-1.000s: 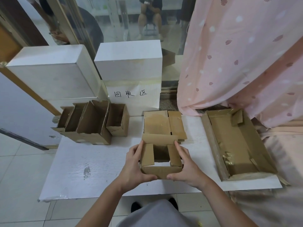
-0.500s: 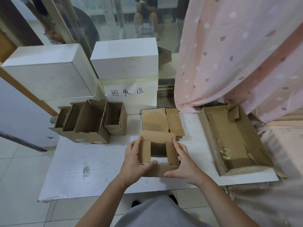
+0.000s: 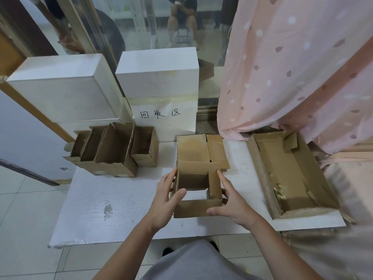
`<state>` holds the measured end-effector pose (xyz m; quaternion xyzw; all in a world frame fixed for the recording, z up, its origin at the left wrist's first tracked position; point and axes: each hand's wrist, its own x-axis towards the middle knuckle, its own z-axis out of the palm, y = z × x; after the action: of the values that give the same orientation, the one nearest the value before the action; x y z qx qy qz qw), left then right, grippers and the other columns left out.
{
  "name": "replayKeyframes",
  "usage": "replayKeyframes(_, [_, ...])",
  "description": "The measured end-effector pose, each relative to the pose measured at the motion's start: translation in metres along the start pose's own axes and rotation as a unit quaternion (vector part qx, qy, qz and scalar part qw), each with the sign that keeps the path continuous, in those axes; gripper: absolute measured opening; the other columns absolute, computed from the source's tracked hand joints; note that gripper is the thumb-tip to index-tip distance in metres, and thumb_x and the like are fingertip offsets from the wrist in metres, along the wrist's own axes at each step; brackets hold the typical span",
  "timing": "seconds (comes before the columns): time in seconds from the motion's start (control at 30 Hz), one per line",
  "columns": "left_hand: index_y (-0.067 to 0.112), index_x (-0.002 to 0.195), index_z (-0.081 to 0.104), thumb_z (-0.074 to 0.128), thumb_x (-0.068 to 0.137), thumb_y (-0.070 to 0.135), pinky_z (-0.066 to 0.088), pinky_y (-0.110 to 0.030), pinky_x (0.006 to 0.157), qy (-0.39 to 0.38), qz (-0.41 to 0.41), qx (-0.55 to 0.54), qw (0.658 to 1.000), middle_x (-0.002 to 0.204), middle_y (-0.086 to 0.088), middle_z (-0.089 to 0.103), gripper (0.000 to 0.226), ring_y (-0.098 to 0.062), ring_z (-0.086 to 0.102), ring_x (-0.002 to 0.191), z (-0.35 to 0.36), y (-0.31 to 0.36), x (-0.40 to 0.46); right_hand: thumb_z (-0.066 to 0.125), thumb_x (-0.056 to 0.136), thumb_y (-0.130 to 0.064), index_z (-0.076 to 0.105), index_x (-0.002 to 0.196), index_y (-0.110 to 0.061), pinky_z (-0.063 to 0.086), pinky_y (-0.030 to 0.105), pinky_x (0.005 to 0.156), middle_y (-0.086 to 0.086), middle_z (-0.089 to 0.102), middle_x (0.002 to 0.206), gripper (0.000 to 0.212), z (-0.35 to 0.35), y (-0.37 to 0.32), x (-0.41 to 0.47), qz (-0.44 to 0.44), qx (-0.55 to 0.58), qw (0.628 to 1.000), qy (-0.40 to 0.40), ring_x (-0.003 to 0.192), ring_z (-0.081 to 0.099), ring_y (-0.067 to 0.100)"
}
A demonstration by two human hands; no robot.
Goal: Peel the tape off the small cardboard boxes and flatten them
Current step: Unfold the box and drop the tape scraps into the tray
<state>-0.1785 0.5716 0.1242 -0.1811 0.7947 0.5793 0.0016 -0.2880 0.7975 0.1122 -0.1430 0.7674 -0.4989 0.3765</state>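
Note:
A small open-ended cardboard box (image 3: 196,208) stands on the white board (image 3: 113,201) in front of me, its flaps spread and the board showing through its middle. My left hand (image 3: 166,197) grips its left wall, thumb hooked over the rim. My right hand (image 3: 232,201) holds its right side, thumb on the near flap and fingers along the right wall. Just behind it lies a flattened box (image 3: 201,148). Several small open boxes (image 3: 113,152) stand in a row at the back left.
A large shallow cardboard tray (image 3: 290,174) lies at the right on the board. Two white foam blocks (image 3: 157,73) stand behind, one with a handwritten paper sign. A pink curtain (image 3: 298,67) hangs at the right. Tiled floor lies to the left.
The box has been spread wider: its left wall now stands more upright, and my left thumb has hooked over the rim. My view has shifted slightly.

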Motion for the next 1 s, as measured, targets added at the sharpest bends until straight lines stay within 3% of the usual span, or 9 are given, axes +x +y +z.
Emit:
replayKeyframes(0.13, [0.067, 0.151, 0.020, 0.054, 0.081, 0.079, 0.038, -0.023, 0.105, 0.000, 0.000, 0.008, 1.000, 0.136, 0.054, 0.025, 0.079, 0.005, 0.034, 0.137, -0.001, 0.001, 0.001, 0.088, 0.061, -0.066, 0.021, 0.141, -0.073, 0.050, 0.038, 0.108, -0.020, 0.036, 0.156, 0.105, 0.003, -0.003, 0.005, -0.005, 0.020, 0.999, 0.042, 0.140, 0.042, 0.012])
replayKeyframes(0.33, [0.068, 0.151, 0.017, 0.061, 0.078, 0.079, 0.043, -0.018, 0.095, 0.004, -0.001, 0.021, 1.000, 0.139, 0.047, 0.023, 0.086, 0.007, 0.037, 0.134, -0.001, 0.001, 0.002, 0.074, 0.064, -0.080, 0.025, 0.143, -0.071, 0.048, 0.045, 0.110, -0.015, 0.047, 0.152, 0.094, 0.009, -0.007, 0.007, -0.014, 0.042, 0.997, 0.070, 0.136, 0.050, 0.014])
replayKeyframes(0.4, [0.066, 0.151, 0.017, 0.062, 0.076, 0.081, 0.045, -0.020, 0.096, 0.008, -0.004, 0.022, 1.000, 0.140, 0.045, 0.024, 0.088, 0.007, 0.038, 0.133, -0.002, 0.002, 0.004, 0.068, 0.079, -0.072, 0.022, 0.150, -0.062, 0.043, 0.045, 0.114, -0.024, 0.036, 0.157, 0.085, 0.009, -0.011, 0.006, -0.023, 0.044, 0.996, 0.067, 0.138, 0.046, 0.006])
replayKeyframes(0.5, [0.066, 0.151, 0.018, 0.064, 0.076, 0.080, 0.047, -0.020, 0.093, 0.013, -0.008, 0.018, 1.000, 0.139, 0.045, 0.026, 0.089, 0.009, 0.038, 0.131, -0.005, 0.003, 0.007, 0.047, 0.104, -0.030, 0.022, 0.156, -0.051, 0.037, 0.040, 0.119, -0.036, 0.035, 0.151, 0.061, 0.009, -0.015, 0.004, -0.027, 0.071, 0.995, 0.066, 0.139, 0.039, -0.007])
replayKeyframes(0.63, [0.063, 0.154, 0.016, 0.065, 0.074, 0.083, 0.050, -0.020, 0.091, 0.010, -0.013, 0.019, 1.000, 0.143, 0.042, 0.026, 0.095, 0.008, 0.038, 0.132, -0.011, 0.003, 0.011, 0.036, 0.097, -0.032, 0.017, 0.156, -0.050, 0.032, 0.032, 0.120, -0.033, 0.027, 0.154, 0.064, 0.006, -0.016, 0.004, -0.012, 0.084, 0.995, 0.059, 0.143, 0.028, -0.008])
replayKeyframes(0.77, [0.063, 0.154, 0.014, 0.067, 0.069, 0.087, 0.052, -0.016, 0.084, -0.018, -0.023, 0.020, 0.999, 0.140, 0.047, 0.026, 0.103, 0.009, 0.039, 0.131, -0.013, 0.005, 0.013, 0.036, 0.109, -0.022, 0.016, 0.149, -0.054, 0.039, 0.003, 0.092, -0.048, 0.030, 0.134, 0.055, 0.004, -0.014, 0.008, -0.009, 0.089, 0.995, 0.048, 0.112, 0.031, -0.039])
replayKeyframes(0.83, [0.062, 0.155, 0.013, 0.065, 0.065, 0.091, 0.051, -0.021, 0.091, -0.039, -0.031, 0.021, 0.999, 0.139, 0.047, 0.026, 0.108, 0.004, 0.040, 0.132, -0.015, 0.005, 0.013, 0.043, 0.106, -0.036, 0.018, 0.152, -0.053, 0.042, 0.013, 0.102, -0.043, 0.034, 0.139, 0.055, 0.003, -0.012, 0.009, -0.010, 0.104, 0.993, 0.048, 0.125, 0.035, -0.027])
replayKeyframes(0.93, [0.064, 0.150, 0.010, 0.061, 0.066, 0.090, 0.046, -0.013, 0.090, -0.067, -0.039, 0.024, 0.997, 0.135, 0.050, 0.023, 0.102, 0.005, 0.041, 0.129, -0.016, 0.009, 0.013, 0.056, 0.083, -0.075, 0.019, 0.151, -0.060, 0.033, 0.047, 0.120, -0.027, 0.035, 0.155, 0.079, -0.002, -0.008, 0.009, -0.001, 0.121, 0.992, 0.028, 0.145, 0.035, 0.004])
replayKeyframes(1.0, [0.065, 0.147, 0.010, 0.059, 0.067, 0.088, 0.045, -0.013, 0.091, -0.075, -0.043, 0.022, 0.996, 0.135, 0.047, 0.025, 0.097, 0.004, 0.041, 0.128, -0.016, 0.011, 0.013, 0.067, 0.066, -0.086, 0.020, 0.145, -0.066, 0.038, 0.040, 0.117, -0.033, 0.035, 0.151, 0.094, -0.006, -0.007, 0.008, -0.010, 0.114, 0.993, -0.003, 0.141, 0.037, -0.003])
